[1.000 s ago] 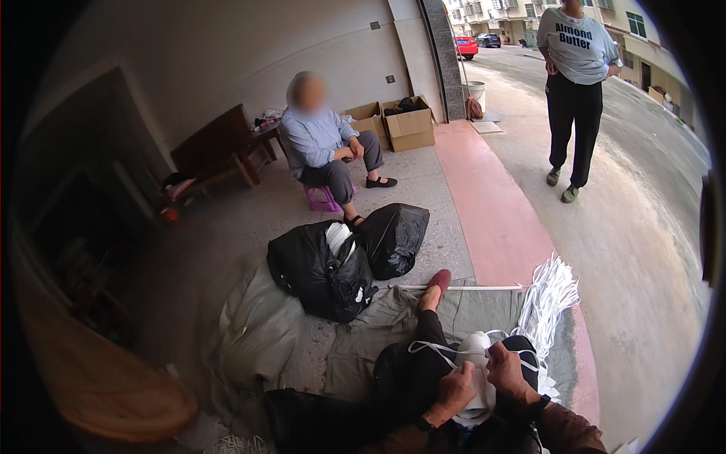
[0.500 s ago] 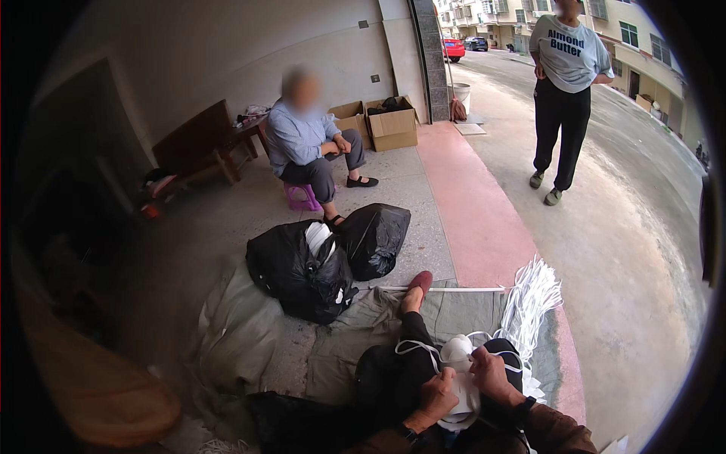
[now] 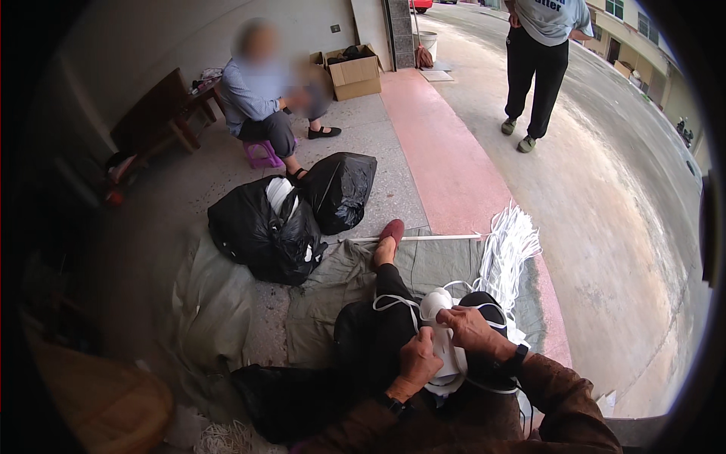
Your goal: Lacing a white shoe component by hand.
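Note:
Over my lap both hands work close together at a white cup-shaped mask (image 3: 435,304) with white straps looping out to either side. My left hand (image 3: 420,362) is closed in a pinch just below the cup, apparently on a strap. Higher and to its right, my right hand (image 3: 473,331) pinches at the mask's lower rim; its fingertips partly cover what they grip. More white mask material (image 3: 451,365) lies in my lap under the hands. A thick bundle of white straps (image 3: 510,246) spreads on the ground beyond my right knee.
Two black plastic bags (image 3: 261,234) stand ahead, one showing stacked white pieces. A white rod (image 3: 439,237) lies across the grey-green cloth (image 3: 318,303). One person sits on a purple stool (image 3: 263,154); another stands outside at right. A cardboard box (image 3: 355,77) stands by the wall.
The view has tilted down and shifted right, so everything sits higher and further left. My right hand has come down to the cup's lower rim; my left keeps its pinch.

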{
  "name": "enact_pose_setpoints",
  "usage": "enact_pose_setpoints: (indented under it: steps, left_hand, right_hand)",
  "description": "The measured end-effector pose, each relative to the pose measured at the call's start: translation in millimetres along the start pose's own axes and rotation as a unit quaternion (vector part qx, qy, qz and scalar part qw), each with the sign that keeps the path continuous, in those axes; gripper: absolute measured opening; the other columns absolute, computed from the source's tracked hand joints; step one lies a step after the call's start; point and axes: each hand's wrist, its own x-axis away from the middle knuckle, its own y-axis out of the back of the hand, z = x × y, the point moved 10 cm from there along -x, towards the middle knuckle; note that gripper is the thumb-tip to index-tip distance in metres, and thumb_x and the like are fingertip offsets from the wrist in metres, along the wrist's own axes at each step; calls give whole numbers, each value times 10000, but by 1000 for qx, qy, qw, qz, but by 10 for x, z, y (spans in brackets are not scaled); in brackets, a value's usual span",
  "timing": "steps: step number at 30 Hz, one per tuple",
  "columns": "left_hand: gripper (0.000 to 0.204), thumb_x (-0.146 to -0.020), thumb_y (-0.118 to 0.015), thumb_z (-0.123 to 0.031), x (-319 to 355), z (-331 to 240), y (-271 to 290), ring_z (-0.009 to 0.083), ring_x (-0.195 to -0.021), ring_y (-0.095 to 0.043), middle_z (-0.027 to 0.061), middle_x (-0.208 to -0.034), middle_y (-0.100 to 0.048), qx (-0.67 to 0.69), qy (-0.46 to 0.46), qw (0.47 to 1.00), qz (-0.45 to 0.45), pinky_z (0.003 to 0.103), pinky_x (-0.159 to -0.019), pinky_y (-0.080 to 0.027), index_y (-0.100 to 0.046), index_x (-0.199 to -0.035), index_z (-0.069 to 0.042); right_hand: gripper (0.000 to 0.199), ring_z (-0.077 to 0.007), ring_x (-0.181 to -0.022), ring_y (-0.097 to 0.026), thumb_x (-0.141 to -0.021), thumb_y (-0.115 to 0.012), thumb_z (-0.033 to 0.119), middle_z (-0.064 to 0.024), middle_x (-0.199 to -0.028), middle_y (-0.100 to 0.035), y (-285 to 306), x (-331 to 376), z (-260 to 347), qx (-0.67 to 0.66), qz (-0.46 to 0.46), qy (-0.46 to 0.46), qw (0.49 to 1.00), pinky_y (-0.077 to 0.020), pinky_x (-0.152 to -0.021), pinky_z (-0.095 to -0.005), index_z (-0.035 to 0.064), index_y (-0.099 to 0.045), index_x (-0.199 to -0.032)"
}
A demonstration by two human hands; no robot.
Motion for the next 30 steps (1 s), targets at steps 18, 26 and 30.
enact_pose_setpoints:
  steps: [18, 26, 30]
  left_hand:
    - [470, -642, -656, 32, -99, 219, 48, 341, -685, -630, 107, -743, -595, 18, 51, 999, -6, 433, -644, -518, -504, -1079, -48]
    - [463, -632, -655, 33, 62, 254, -106, 329, -662, -625, 91, -718, -581, 40, 71, 997, 10, 425, -627, -518, -511, -1066, -45]
    - [460, -630, -655, 33, 77, 242, -76, 327, -658, -620, 91, -720, -578, 49, 64, 997, -1, 423, -625, -517, -515, -1061, -46]
  right_hand:
    - [317, -338, -748, -697, -797, -709, 16, -162, -780, -660, -6, 90, -499, -122, -97, -118, 981, -543, -630, -391, 27, -554, -1074]
    - [331, -310, -644, -634, -771, -682, -28, -112, -696, -586, -102, 369, -579, -156, -112, -158, 969, -498, -587, -387, 35, -553, -1068]
    - [318, -302, -635, -628, -769, -668, -42, -112, -693, -579, -93, 343, -460, -122, -82, -113, 983, -494, -581, -379, 33, -545, -1052]
